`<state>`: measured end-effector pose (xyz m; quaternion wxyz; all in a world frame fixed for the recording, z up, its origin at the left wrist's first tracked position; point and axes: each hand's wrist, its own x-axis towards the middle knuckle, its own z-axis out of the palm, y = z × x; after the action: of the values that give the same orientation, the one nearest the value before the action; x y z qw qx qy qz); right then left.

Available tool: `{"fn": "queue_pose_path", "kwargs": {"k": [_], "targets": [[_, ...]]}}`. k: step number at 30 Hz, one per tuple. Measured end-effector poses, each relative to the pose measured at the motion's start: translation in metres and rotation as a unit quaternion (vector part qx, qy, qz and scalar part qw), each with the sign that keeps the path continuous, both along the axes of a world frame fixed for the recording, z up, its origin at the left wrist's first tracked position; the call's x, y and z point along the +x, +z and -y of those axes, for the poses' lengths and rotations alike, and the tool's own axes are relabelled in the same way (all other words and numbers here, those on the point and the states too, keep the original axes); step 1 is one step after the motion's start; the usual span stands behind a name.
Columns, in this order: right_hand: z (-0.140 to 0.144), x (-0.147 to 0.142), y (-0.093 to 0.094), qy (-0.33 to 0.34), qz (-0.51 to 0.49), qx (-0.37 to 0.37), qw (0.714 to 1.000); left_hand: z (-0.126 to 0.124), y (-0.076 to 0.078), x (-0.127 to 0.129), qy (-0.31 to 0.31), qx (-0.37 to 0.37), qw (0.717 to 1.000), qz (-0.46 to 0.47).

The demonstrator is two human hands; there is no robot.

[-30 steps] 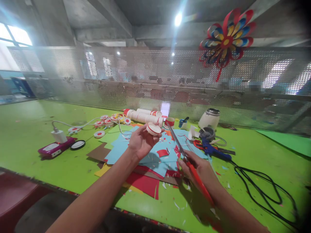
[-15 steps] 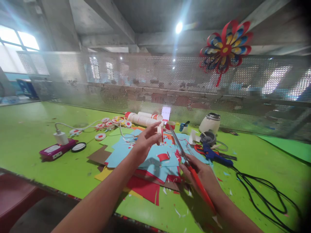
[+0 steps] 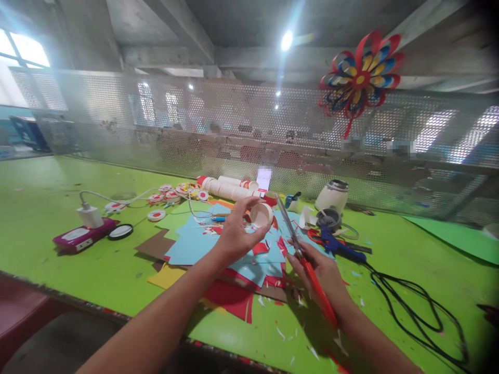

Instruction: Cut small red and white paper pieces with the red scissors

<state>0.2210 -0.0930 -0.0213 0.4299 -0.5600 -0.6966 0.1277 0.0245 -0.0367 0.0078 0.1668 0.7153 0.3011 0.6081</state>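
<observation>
My left hand holds a small white paper cup piece in its fingertips, with the hollow side turned toward me. My right hand grips red-handled scissors whose closed blades point up and away, just right of the cup piece. Both hands hover over a pile of blue, red, yellow and brown paper sheets on the green table.
A blue glue gun with a black cable lies to the right, beside a white pot. Stacked white cups, small red-and-white discs, a charger and purple power strip lie to the left. A paper pinwheel hangs on the mesh screen.
My left hand has turned the cup piece from edge-on to hollow side facing me and lowered it slightly. The scissors stay in my right hand, nearly still.
</observation>
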Motion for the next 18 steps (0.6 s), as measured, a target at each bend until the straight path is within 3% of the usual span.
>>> {"fn": "queue_pose_path", "kwargs": {"k": [7, 11, 14, 18], "targets": [[0.001, -0.001, 0.004, 0.004, -0.016, -0.003, 1.000, 0.004, 0.001, 0.001, -0.051, -0.016, 0.998, -0.019], [0.005, -0.002, 0.012, 0.010, -0.024, 0.014, 1.000, 0.006, 0.004, 0.001, -0.089, -0.088, 0.992, 0.006], [0.008, -0.002, 0.016, 0.002, -0.025, 0.021, 0.999, 0.006, 0.008, 0.000, -0.186, -0.197, 0.959, 0.077], [0.008, -0.002, 0.015, 0.007, -0.030, 0.004, 1.000, 0.003, 0.010, -0.004, -0.287, -0.322, 0.881, 0.196]]}}
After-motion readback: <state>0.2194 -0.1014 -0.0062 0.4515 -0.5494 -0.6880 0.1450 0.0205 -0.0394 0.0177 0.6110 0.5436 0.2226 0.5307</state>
